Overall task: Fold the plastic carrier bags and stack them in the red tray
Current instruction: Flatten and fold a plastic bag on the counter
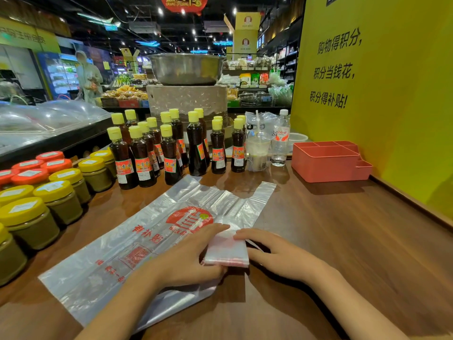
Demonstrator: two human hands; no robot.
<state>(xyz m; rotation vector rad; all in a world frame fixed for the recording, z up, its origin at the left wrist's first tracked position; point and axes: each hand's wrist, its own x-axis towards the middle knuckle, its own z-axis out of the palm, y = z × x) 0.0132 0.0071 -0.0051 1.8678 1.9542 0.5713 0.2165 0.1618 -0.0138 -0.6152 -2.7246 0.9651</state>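
A small folded plastic bag (pixel 226 251) lies on top of a flat, unfolded carrier bag (pixel 137 244) with red print, spread across the wooden table. My left hand (pixel 186 256) lies with straight fingers along the folded bag's left edge, thumb at its near corner. My right hand (pixel 274 253) lies flat on the table against the folded bag's right side, its fingertips touching the bag's far right corner. The red tray (pixel 328 163) stands at the far right by the yellow wall, with nothing visible in its compartments.
Dark sauce bottles (pixel 171 148) with yellow caps stand in rows behind the bags. Jars (pixel 56 200) with yellow and red lids line the left edge. A drink cup (pixel 258 153) and water bottle (pixel 280 141) stand left of the tray. The yellow wall (pixel 382 94) bounds the right.
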